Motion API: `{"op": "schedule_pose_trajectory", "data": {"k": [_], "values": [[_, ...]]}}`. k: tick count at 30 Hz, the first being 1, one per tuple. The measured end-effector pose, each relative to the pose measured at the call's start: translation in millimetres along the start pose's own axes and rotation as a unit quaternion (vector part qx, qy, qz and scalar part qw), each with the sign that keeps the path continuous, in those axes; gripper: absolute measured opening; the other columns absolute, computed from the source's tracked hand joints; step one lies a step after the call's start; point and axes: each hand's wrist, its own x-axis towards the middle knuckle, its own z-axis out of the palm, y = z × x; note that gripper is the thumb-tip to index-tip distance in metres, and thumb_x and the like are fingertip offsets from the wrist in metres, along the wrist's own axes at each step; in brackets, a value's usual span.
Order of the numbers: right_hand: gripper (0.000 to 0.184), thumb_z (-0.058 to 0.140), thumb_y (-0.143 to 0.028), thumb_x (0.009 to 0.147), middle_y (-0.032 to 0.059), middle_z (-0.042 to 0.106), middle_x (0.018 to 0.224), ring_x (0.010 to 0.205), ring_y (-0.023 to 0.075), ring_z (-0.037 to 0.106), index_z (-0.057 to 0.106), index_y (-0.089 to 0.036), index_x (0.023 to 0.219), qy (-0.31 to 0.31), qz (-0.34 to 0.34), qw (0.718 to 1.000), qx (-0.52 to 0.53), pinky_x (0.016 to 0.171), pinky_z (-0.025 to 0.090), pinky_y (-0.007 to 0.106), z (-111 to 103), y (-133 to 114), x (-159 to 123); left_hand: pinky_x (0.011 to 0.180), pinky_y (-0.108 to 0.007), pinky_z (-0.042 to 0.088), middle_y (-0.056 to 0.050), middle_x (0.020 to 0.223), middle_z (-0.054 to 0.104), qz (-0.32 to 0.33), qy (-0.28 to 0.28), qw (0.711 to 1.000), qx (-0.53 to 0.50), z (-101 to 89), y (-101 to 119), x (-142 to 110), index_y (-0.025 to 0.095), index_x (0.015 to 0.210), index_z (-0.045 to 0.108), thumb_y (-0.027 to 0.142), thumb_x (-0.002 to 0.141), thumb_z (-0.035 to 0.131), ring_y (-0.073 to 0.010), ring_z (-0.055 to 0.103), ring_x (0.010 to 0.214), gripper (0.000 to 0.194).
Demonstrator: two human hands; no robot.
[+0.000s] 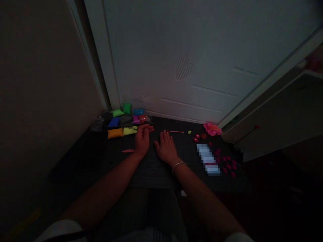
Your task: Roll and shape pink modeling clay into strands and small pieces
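My left hand (142, 140) rests on its edge on the dark table (151, 174), fingers stretched out and slightly bent, with nothing visible in it. Beside it lies a pink flat tool (128, 151), partly behind the wrist. A yellow packet (129, 130) and an orange packet (115, 133) sit just left of the fingers. Palm down, my right hand (167, 148) lies on the tabletop with its fingers extended; whatever is beneath the palm is hidden. Past its fingertips is a thin pink stick (175, 131). A small yellow-green piece (189, 132) lies further right.
Several coloured packets (127, 108) crowd the back left. On the right are a pixelated phone-shaped item (208, 160), several dark pink pieces (228, 166), small red flower-like pieces (196, 139) and a pink flower (212, 128). A white panel (156, 67) with hearts borders the table's back.
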Motion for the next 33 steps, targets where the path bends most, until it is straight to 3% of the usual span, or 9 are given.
{"op": "schedule_pose_trajectory", "data": {"k": [2, 6, 8, 15, 17, 22, 24, 30, 33], "values": [[0.062, 0.027, -0.043, 0.089, 0.0175, 0.019, 0.143, 0.133, 0.0265, 0.015, 0.026, -0.001, 0.135, -0.001, -0.013, 1.0, 0.004, 0.107, 0.015, 0.042, 1, 0, -13, 0.075, -0.029, 0.049, -0.004, 0.086, 0.062, 0.002, 0.007, 1.0, -0.002, -0.2, 0, 1, 0.017, 0.091, 0.052, 0.03, 0.083, 0.048, -0.0131, 0.063, 0.078, 0.016], [0.064, 0.026, -0.046, 0.088, 0.0177, 0.02, 0.143, 0.133, 0.027, 0.017, 0.027, -0.002, 0.135, -0.003, -0.029, 1.0, 0.011, 0.106, 0.018, 0.043, 2, -5, -68, 0.074, -0.028, 0.049, -0.004, 0.087, 0.062, -0.003, 0.013, 1.0, -0.007, 0.6, -2, 1, 0.017, 0.091, 0.052, 0.03, 0.083, 0.047, -0.0126, 0.063, 0.077, 0.016], [0.065, 0.026, -0.047, 0.088, 0.0173, 0.019, 0.143, 0.133, 0.0274, 0.016, 0.027, -0.003, 0.135, -0.004, -0.026, 1.0, 0.011, 0.106, 0.018, 0.044, 2, -8, -77, 0.074, -0.028, 0.049, -0.004, 0.086, 0.062, -0.004, 0.014, 1.0, -0.013, 1.1, -2, 1, 0.017, 0.091, 0.052, 0.03, 0.083, 0.047, -0.0125, 0.063, 0.076, 0.016], [0.062, 0.028, -0.042, 0.089, 0.017, 0.018, 0.144, 0.134, 0.0262, 0.012, 0.024, -0.002, 0.135, -0.001, 0.004, 1.0, 0.003, 0.107, 0.014, 0.042, 0, -1, -3, 0.075, -0.028, 0.049, -0.003, 0.085, 0.062, -0.002, 0.004, 1.0, -0.004, 0.3, -1, 0, 0.017, 0.091, 0.052, 0.028, 0.083, 0.048, -0.0125, 0.063, 0.077, 0.015], [0.061, 0.028, -0.043, 0.089, 0.0168, 0.018, 0.144, 0.134, 0.0259, 0.012, 0.025, -0.002, 0.135, -0.003, -0.008, 1.0, 0.003, 0.107, 0.015, 0.042, 0, 0, -6, 0.075, -0.028, 0.049, -0.003, 0.085, 0.062, -0.003, 0.004, 1.0, -0.003, -0.1, -1, 1, 0.017, 0.091, 0.052, 0.028, 0.083, 0.047, -0.0124, 0.063, 0.078, 0.014], [0.064, 0.025, -0.046, 0.088, 0.0174, 0.02, 0.143, 0.133, 0.0264, 0.016, 0.027, -0.002, 0.135, -0.009, -0.023, 1.0, 0.006, 0.107, 0.016, 0.041, -1, -7, -69, 0.075, -0.028, 0.049, -0.003, 0.085, 0.062, -0.005, 0.005, 1.0, -0.01, 0.4, -3, 2, 0.017, 0.091, 0.052, 0.028, 0.084, 0.047, -0.0126, 0.063, 0.077, 0.014], [0.064, 0.025, -0.047, 0.088, 0.0171, 0.019, 0.143, 0.133, 0.0264, 0.015, 0.027, -0.003, 0.135, -0.009, -0.022, 1.0, 0.005, 0.107, 0.016, 0.042, -1, -10, -77, 0.075, -0.029, 0.049, -0.003, 0.085, 0.062, -0.003, 0.006, 1.0, -0.008, 0.6, -3, 1, 0.017, 0.091, 0.052, 0.029, 0.083, 0.047, -0.013, 0.063, 0.077, 0.015], [0.063, 0.027, -0.045, 0.088, 0.0172, 0.018, 0.144, 0.134, 0.0263, 0.013, 0.025, -0.002, 0.135, -0.007, 0.007, 1.0, 0.001, 0.107, 0.013, 0.043, 1, -4, -9, 0.075, -0.028, 0.049, -0.003, 0.086, 0.062, -0.002, -0.007, 1.0, 0.007, -0.5, -3, 1, 0.017, 0.092, 0.052, 0.029, 0.084, 0.047, -0.0132, 0.063, 0.078, 0.015], [0.063, 0.027, -0.045, 0.088, 0.0169, 0.019, 0.144, 0.133, 0.0266, 0.014, 0.025, -0.002, 0.135, -0.012, -0.002, 1.0, 0.003, 0.107, 0.015, 0.042, 1, -2, -1, 0.075, -0.028, 0.049, -0.003, 0.086, 0.062, -0.003, -0.001, 1.0, 0.003, -0.9, -4, 1, 0.018, 0.092, 0.052, 0.029, 0.084, 0.046, -0.013, 0.063, 0.078, 0.015]]}}
